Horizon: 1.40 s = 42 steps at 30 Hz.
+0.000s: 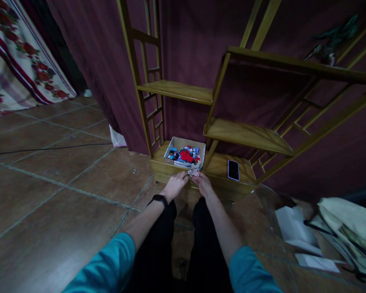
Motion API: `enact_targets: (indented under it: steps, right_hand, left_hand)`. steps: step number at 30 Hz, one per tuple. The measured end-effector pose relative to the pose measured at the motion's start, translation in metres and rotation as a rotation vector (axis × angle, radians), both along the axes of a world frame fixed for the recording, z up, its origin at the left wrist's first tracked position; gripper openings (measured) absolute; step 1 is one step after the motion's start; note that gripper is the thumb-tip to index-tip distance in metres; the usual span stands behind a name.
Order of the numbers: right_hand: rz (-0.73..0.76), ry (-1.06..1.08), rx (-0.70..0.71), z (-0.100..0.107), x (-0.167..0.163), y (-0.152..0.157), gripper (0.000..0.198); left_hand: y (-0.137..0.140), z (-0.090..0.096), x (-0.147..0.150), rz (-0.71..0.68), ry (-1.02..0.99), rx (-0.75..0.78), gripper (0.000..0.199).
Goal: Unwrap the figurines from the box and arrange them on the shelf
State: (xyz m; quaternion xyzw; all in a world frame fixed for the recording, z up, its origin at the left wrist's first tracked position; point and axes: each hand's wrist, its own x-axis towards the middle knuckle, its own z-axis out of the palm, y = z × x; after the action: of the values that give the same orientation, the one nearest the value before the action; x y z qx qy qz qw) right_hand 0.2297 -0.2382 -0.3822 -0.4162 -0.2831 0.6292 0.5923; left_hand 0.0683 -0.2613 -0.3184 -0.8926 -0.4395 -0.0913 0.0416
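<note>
We are looking down at a wooden shelf (179, 90) that is standing in front of a dark red curtain (186, 49). Brown tiles are covering the floor (79, 211), and a flowery cloth (42, 75) is showing at the far left. On the bottom board (217, 166), an open box (183, 142) is holding lots of little red, blue and white things (186, 156). A phone (233, 170) is lying flat to the right of it. A pale bag (350, 219) and a white box (295, 228) are resting on the floor at the right.

We are holding a shiny wrapper (194, 172) just by the front edge of the open box. Our left hand (176, 184) is pinching it from the left and our right hand (203, 183) from the right, so our fingertips are meeting close together.

Our fingers are hiding some of the wrapper, and we are not managing to see what is in it. The little things are covering one another. A dark figure (332, 40) up high is blending into the shadow, and the edge of our view is cutting off the bag.
</note>
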Motion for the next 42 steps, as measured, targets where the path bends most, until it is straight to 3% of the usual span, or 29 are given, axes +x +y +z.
enact_targets:
  steps: [7,23,33,38,42]
  right_hand:
    - [-0.046,0.032,0.0,0.003,0.0,0.002,0.019]
    - [-0.124,-0.063,-0.014,0.005,0.003,0.006,0.021]
    - [-0.142,-0.022,0.006,0.008,0.001,0.008,0.024]
    - [-0.114,-0.012,-0.022,0.009,-0.005,0.009,0.025]
    - [-0.088,-0.016,-0.046,0.008,-0.006,0.01,0.028]
  left_hand:
    - [0.012,0.011,0.006,-0.061,0.027,0.012,0.023]
    - [0.017,0.004,0.009,-0.074,-0.069,-0.082,0.024]
    - [0.029,0.003,0.004,-0.141,-0.047,-0.014,0.025]
    - [0.032,-0.002,-0.004,-0.035,-0.238,-0.145,0.023]
    - [0.041,-0.02,-0.001,0.161,-0.601,-0.273,0.014]
